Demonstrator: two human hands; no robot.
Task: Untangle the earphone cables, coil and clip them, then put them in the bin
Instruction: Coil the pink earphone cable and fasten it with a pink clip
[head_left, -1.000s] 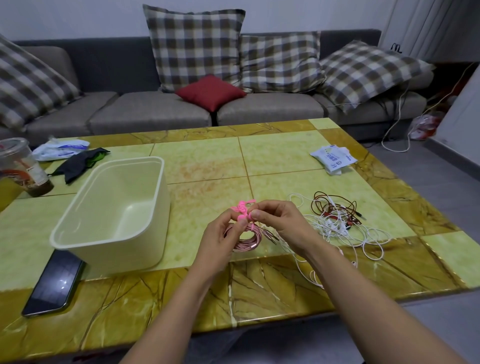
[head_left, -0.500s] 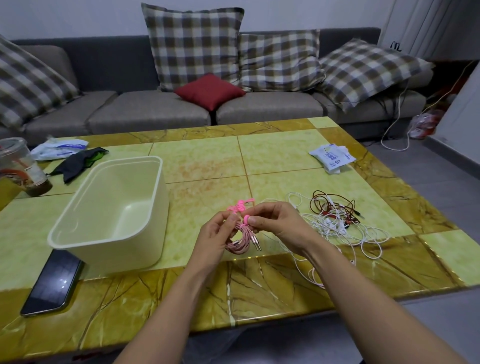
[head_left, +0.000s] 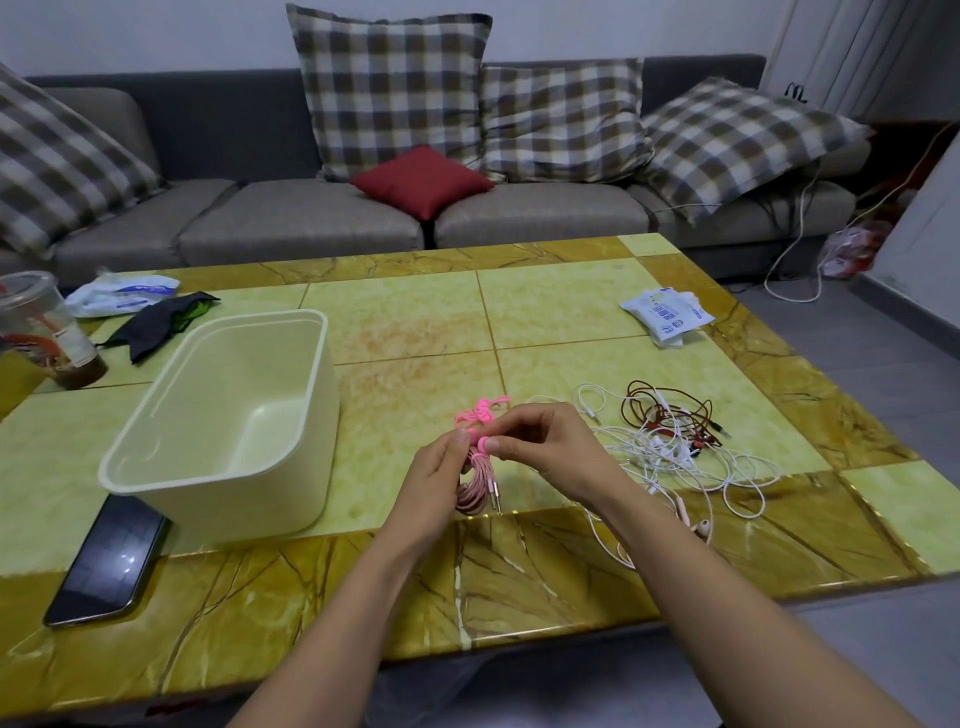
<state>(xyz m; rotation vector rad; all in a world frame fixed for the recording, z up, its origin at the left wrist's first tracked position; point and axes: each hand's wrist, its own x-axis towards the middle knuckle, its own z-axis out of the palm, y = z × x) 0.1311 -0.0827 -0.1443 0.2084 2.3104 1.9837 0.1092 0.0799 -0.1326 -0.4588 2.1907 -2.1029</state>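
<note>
Coil (head_left: 475, 486) hangs narrower now, left hand (head_left: 434, 478) and right hand (head_left: 545, 447) pinching its clip (head_left: 482, 443) near table edge (head_left: 519, 629).

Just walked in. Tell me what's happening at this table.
A person is bundling a pink coiled earphone cable just above the yellow-green tiled table. The left hand holds the coil while the right hand pinches a bright pink tie at its top. The cream plastic bin on the left holds no cables yet. A tangle of white and dark red earphone cables lies on the table to the right, not yet sorted.
</note>
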